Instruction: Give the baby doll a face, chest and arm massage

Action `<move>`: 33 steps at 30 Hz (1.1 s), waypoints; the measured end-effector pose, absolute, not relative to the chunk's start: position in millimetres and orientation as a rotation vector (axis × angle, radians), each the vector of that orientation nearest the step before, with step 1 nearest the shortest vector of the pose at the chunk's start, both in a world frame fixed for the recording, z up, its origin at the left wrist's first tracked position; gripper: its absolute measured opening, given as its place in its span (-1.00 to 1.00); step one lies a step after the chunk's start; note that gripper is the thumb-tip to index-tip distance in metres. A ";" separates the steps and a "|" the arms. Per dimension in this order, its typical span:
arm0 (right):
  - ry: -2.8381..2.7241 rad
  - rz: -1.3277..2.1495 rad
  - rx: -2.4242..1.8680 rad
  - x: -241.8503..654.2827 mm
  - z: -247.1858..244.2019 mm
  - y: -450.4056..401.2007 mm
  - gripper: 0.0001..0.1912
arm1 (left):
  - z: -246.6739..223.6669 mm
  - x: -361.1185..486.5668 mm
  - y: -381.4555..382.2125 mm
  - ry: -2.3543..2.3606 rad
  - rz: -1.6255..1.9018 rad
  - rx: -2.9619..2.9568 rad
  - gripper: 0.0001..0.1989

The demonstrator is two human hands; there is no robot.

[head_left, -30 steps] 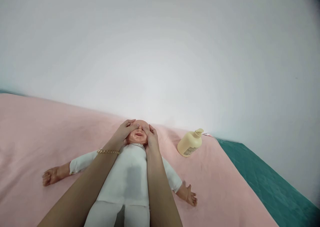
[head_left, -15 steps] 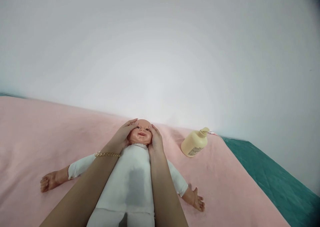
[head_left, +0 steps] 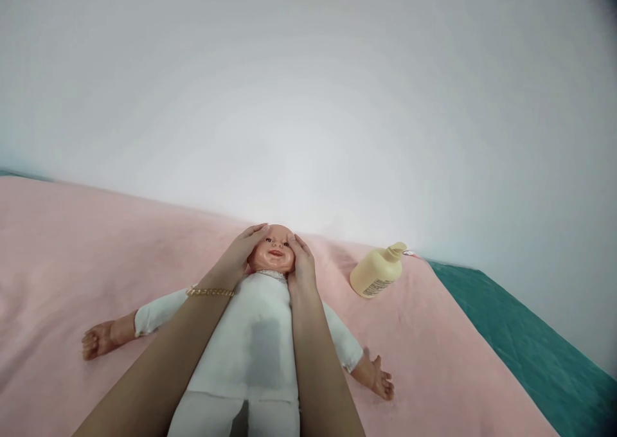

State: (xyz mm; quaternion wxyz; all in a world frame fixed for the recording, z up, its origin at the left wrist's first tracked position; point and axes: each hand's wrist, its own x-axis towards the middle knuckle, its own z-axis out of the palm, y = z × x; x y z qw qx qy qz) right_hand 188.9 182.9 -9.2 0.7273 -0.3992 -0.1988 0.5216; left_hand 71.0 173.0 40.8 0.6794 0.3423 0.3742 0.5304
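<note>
A baby doll (head_left: 277,254) with a smooth plastic head and white cloth body lies on its back, arms spread out to both sides. My left hand (head_left: 240,250), below a gold chain bracelet (head_left: 211,292) on the wrist, rests along the left side of the doll's head, fingers stretched toward the forehead. Against the head's right side lies my right hand (head_left: 303,261), its fingers extended by the temple. Between them the doll's eyes and mouth stay visible. Both palms face the head and are partly hidden.
A yellow pump bottle (head_left: 376,272) stands to the right of the doll's head. Pink cloth (head_left: 434,360) lies under everything, with a green surface (head_left: 530,334) showing beyond its right edge. A pale wall (head_left: 308,103) rises behind.
The doll, hands and bottle appear slightly higher in view, in step with a small camera shift. Both hands stay on the doll's head, with the left fingertips slightly farther right.
</note>
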 end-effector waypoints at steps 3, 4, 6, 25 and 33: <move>-0.394 1.153 -0.946 185.2 2.5 175.2 -0.44 | 47.2 72.9 165.9 0.986 1.186 0.834 -0.63; -0.393 1.148 -0.963 184.3 5.0 173.6 -0.42 | 48.4 72.9 164.9 1.007 1.180 0.854 -0.62; -0.390 1.138 -0.990 183.3 7.4 171.8 -0.40 | 49.1 72.5 165.1 1.028 1.170 0.886 -0.62; -0.309 1.120 -0.970 185.1 4.6 175.6 -0.62 | 40.7 71.3 173.2 0.832 1.193 0.688 -0.66; -0.191 1.231 -0.890 187.6 3.1 174.0 -0.67 | 34.3 70.7 180.1 0.793 1.188 0.655 -0.70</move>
